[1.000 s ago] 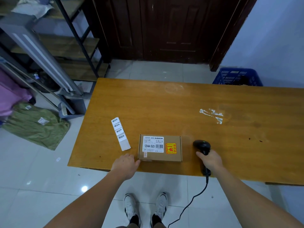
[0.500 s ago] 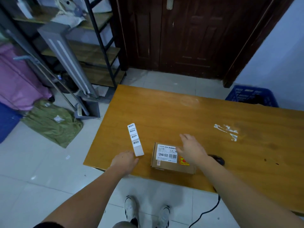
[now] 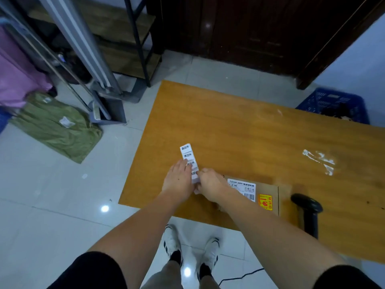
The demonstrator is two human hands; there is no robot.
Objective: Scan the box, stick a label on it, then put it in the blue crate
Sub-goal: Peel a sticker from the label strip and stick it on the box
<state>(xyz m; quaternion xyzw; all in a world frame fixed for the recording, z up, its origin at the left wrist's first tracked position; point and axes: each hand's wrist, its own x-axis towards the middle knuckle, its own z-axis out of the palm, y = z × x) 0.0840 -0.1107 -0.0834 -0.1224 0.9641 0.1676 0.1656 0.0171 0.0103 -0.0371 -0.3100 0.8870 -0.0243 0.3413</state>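
A white strip of labels (image 3: 187,155) lies on the wooden table (image 3: 239,132) near its left edge. My left hand (image 3: 179,180) presses flat on the strip's near part, fingers apart. My right hand (image 3: 210,184) pinches the strip's lower end next to it. The brown cardboard box (image 3: 264,192), with a white barcode sticker and a yellow sticker on top, lies just right of my right hand, partly hidden by my wrist. The black barcode scanner (image 3: 306,209) lies on the table right of the box. The blue crate (image 3: 335,105) stands on the floor beyond the table's far right edge.
White tape residue (image 3: 320,161) marks the table at the right. A dark door (image 3: 250,28) is behind the table. Left of it stand a metal shelf (image 3: 135,38), grey rails (image 3: 87,49), a green bag (image 3: 56,126) and pink cloth (image 3: 14,76) on the floor.
My right hand let go of the scanner, crossed over the box and reached the label strip. My left hand moved from the box's corner onto the strip. The view shifted left.
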